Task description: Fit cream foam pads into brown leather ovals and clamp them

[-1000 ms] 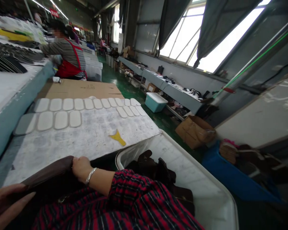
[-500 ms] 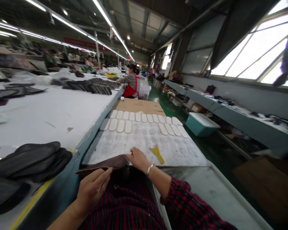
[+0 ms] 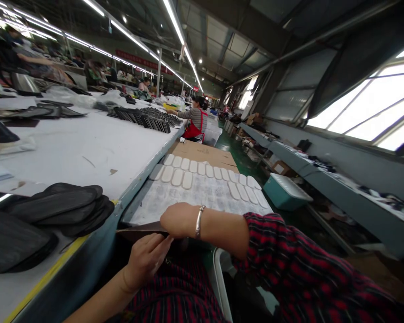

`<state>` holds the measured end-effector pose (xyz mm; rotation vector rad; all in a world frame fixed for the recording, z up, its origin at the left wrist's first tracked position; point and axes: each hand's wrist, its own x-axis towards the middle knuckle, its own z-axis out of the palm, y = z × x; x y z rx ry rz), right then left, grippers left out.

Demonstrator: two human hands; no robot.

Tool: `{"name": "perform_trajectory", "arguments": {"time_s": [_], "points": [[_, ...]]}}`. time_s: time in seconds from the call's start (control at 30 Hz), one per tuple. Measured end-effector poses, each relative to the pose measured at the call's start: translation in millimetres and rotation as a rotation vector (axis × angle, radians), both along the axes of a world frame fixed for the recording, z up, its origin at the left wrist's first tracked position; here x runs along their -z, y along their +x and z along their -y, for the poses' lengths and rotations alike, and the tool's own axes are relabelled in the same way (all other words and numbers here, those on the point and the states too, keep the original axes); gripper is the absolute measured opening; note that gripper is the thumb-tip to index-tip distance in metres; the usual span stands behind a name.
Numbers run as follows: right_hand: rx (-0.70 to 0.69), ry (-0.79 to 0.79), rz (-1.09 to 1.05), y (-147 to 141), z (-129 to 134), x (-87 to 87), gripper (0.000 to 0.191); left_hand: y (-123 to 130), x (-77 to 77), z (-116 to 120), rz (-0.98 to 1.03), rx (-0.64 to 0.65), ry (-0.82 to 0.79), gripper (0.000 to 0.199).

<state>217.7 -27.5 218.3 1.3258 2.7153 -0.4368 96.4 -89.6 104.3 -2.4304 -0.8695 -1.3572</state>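
A dark, flat, leather-like piece (image 3: 138, 229) is held low in front of me at the near edge of the white-topped board (image 3: 205, 195). My left hand (image 3: 150, 255) pinches its near edge, with thumb and fingers closed. Bent at the wrist, my right hand (image 3: 178, 220) lies over the right end of the piece, close to the left fingertips; its own fingers are hidden from view. Beyond the hands, pale rounded oblong pads (image 3: 177, 177) lie in rows on the board. Stacked black flat pieces (image 3: 63, 206) rest on the table to my left.
The long white table (image 3: 101, 143) runs along my left, carrying rows of dark pieces (image 3: 144, 117). Brown cardboard (image 3: 202, 152) lies past the board. A co-worker in a red apron (image 3: 195, 125) is farther along. To the right stand a teal bin (image 3: 284, 195) and a long bench (image 3: 340, 179).
My right hand has moved left along the dark piece, nearer my left hand. Its forearm now covers the spot where a yellow forked tool lay. The view has turned left.
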Motion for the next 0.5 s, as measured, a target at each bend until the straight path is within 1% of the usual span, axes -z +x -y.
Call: {"name": "perform_trajectory", "arguments": {"time_s": [0.07,0.13,0.27,0.37,0.5], "points": [[0.005,-0.027,0.015,-10.7,1.7,5.4,0.018,0.7,-0.3,1.1,0.001,0.023,0.007,0.027],[-0.060,-0.052,0.113,-16.9,4.4,5.1,0.019,1.2,0.5,2.1,-0.005,0.039,-0.024,0.024],[-0.176,-0.051,0.255,-15.9,11.7,-9.3,0.016,1.8,3.8,3.2,0.018,0.029,-0.037,0.024],[-0.230,-0.005,0.360,-8.9,17.3,-20.4,0.011,3.5,7.5,3.8,0.024,0.045,-0.045,0.027],[-0.290,0.040,0.480,-1.2,20.1,-25.5,0.015,8.5,12.9,5.9,0.049,0.061,-0.090,0.026]]}}
